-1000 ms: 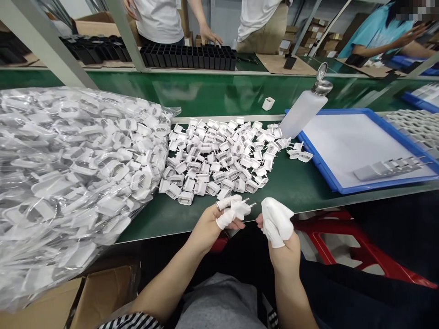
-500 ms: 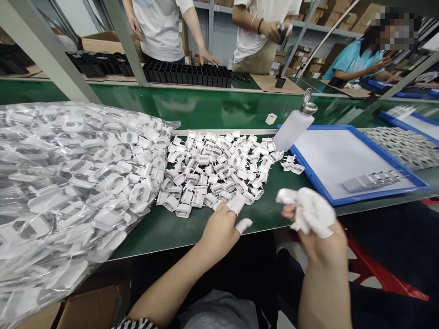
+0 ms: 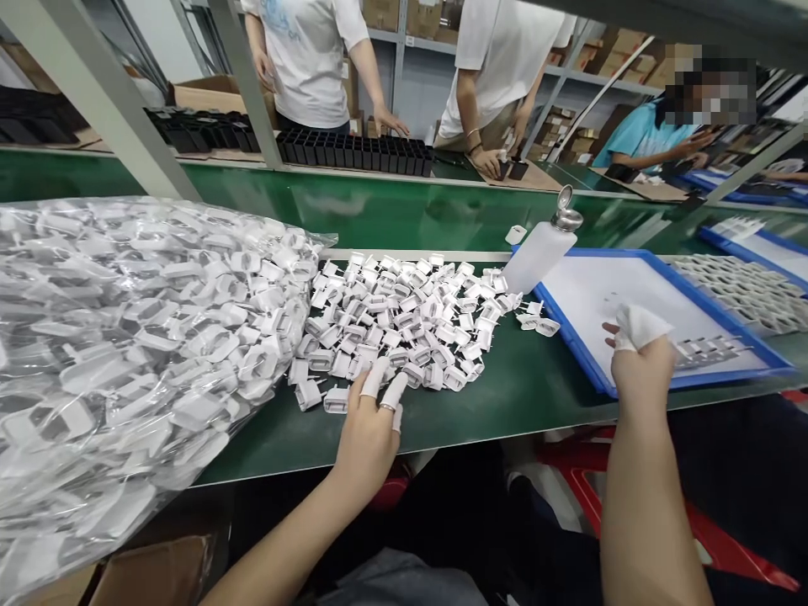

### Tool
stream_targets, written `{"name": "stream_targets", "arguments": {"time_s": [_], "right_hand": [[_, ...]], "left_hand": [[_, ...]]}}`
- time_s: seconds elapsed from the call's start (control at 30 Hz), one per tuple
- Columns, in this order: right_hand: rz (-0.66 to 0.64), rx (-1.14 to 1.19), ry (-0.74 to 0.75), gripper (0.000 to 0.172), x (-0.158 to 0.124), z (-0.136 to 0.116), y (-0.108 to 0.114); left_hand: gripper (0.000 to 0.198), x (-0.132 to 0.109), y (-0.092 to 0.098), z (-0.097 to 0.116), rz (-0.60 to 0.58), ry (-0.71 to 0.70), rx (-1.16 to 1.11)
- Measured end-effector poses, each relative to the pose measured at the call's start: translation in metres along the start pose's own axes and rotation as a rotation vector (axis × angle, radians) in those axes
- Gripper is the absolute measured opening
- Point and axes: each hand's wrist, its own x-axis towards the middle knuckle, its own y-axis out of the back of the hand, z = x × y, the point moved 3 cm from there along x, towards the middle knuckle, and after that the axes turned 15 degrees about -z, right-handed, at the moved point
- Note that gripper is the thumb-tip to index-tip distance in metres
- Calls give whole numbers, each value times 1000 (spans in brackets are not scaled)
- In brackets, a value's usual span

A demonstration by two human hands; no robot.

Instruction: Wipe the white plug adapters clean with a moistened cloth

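A heap of small white plastic plug housings with pins [image 3: 404,316] lies on the green bench. At its near edge my left hand [image 3: 369,433] reaches in, with white finger covers on its fingertips. Those fingers are stretched out and apart, and I see nothing held in them. My right hand [image 3: 640,362] is closed on a crumpled white cloth [image 3: 640,326] above the blue-rimmed tray [image 3: 577,358]. Beside that hand, a row of white plug housings [image 3: 710,349] lies on the tray's white surface, partly hidden by the hand.
A large clear bag of white housings [image 3: 139,337] fills the left side. A translucent bottle with a metal cap [image 3: 539,252] stands tilted in view by the tray. One loose white piece [image 3: 516,235] lies behind. Co-workers stand across the bench near black boxes [image 3: 357,151].
My right hand has moved right with the cloth, from the bench front to over the tray. My left hand has shifted left along the heap's edge.
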Motion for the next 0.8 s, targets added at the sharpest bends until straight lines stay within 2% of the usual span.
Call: {"name": "stream_targets", "arguments": {"time_s": [0.03, 0.1, 0.13, 0.2, 0.23, 0.33, 0.43, 0.5, 0.6, 0.67, 0.8], "right_hand": [[28, 57, -82, 27, -17, -6, -7], [47, 81, -92, 27, -56, -23, -24], [-17, 99, -98, 25, -76, -32, -36], [-229, 237, -63, 20, -112, -47, -65], [-324, 314, -41, 19, -127, -55, -80], [-410, 506, -86, 24, -158, -71, -111], [-324, 621, -99, 29, -175, -84, -124], [-241, 621, -91, 32, -185, -88, -127], [-159, 564, -65, 40, -195, -89, -128], [-152, 510, -51, 42, -196, -90, -128], [-184, 403, -25, 37, -186, -98, -122]], "left_hand": [[36, 0, -2, -4, -3, 13, -23], [36, -1, -3, -9, 11, 16, -77], [34, 0, -1, -10, 35, 8, -109], [31, 1, 5, -10, 90, 5, -218], [30, 2, 9, -9, 107, 10, -320], [26, 5, 15, 3, 54, 18, -858], [28, 7, 8, 23, -61, 51, -1426], [33, 7, 2, 33, -114, 84, -1604], [35, 6, -3, 40, -219, 71, -1624], [35, 5, -2, 39, -267, 51, -1577], [32, 3, -2, 29, -235, 114, -1638]]}}
